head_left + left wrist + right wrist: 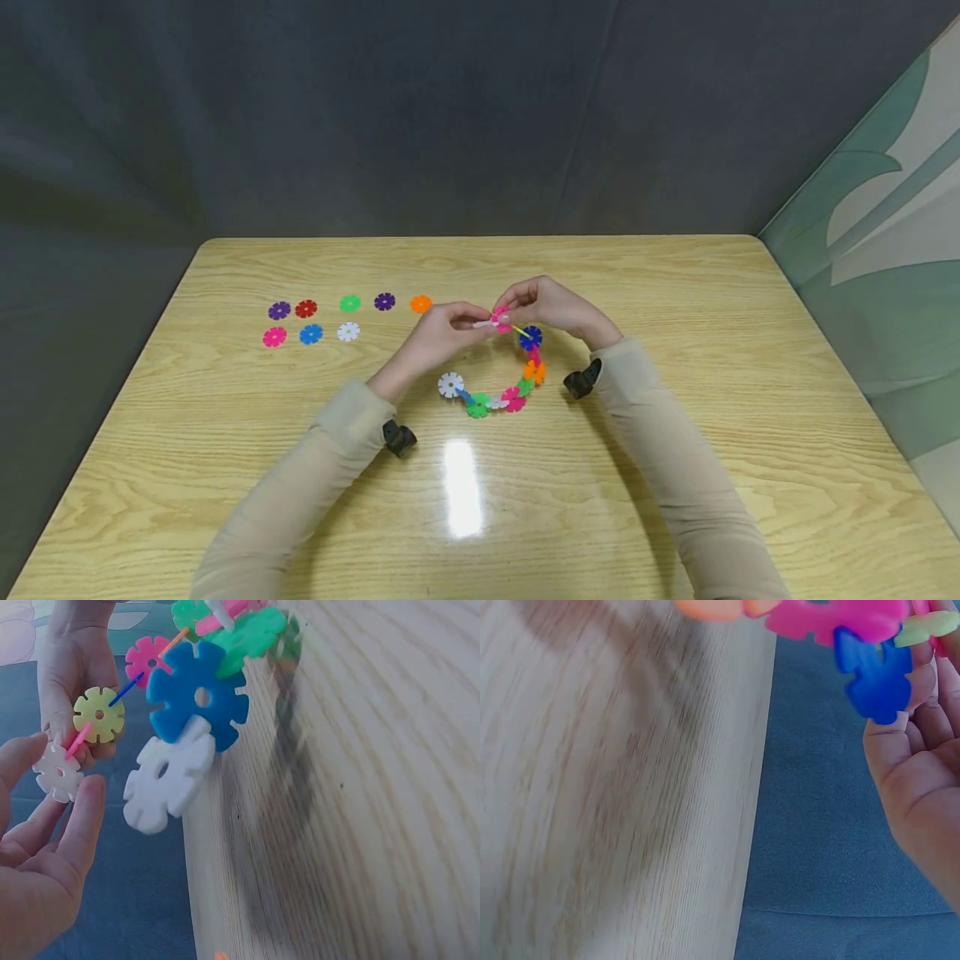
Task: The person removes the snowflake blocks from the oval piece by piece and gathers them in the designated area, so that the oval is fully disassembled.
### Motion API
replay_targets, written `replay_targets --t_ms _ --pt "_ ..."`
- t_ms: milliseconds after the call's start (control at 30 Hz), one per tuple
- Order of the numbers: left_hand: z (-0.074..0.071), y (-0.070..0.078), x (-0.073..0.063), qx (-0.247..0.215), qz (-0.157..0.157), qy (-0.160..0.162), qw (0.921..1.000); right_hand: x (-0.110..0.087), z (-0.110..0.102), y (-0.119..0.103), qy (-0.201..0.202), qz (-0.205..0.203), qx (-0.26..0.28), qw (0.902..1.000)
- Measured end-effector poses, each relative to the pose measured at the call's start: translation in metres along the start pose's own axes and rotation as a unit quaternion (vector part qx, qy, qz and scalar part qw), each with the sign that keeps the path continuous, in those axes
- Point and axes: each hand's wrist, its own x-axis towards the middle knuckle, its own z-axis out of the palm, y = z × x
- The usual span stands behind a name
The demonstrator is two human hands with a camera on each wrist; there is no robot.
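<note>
A curved chain of notched plastic flower discs hangs between my hands and the table. My left hand (448, 327) pinches a white disc (58, 774) at the chain's upper end between thumb and fingers. Slotted into that is a pink disc (502, 318), which my right hand (551, 302) pinches. A yellow disc (109, 724) follows, then a dark blue disc (530, 337) and an orange disc (534, 372). The chain curves back leftward through a green disc (477, 406) and a blue disc (225, 712) to a white disc (451, 385) at its other end.
Loose discs lie in two rows at the back left, among them a red disc (306, 309), a white disc (348, 332) and an orange disc (421, 304) close behind my left hand. The wooden table (675, 283) meets a dark curtain (450, 125) at its back.
</note>
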Motion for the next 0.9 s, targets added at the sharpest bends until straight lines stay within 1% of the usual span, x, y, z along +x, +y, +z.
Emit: replay_targets --t_ms 100,233,367,667,900 --pt "0.001 0.001 0.000 0.012 0.008 0.001 0.9999 0.000 0.000 0.000 -0.005 -0.008 -0.011 0.9999" --pt "0.003 0.002 0.001 0.022 0.019 -0.002 0.9996 -0.001 -0.001 0.000 -0.024 -0.022 -0.020 0.9993" --pt "0.003 0.002 0.001 0.027 0.019 -0.006 0.9994 -0.003 -0.003 -0.001 -0.036 -0.031 -0.022 0.9986" --pt "-0.008 -0.004 0.000 0.027 -0.021 0.008 0.9994 -0.002 -0.005 0.004 -0.018 -0.019 0.000 0.9997" --pt "-0.020 -0.013 0.001 0.032 -0.040 0.036 0.9980 -0.003 -0.007 0.004 0.001 -0.018 0.000 0.9998"
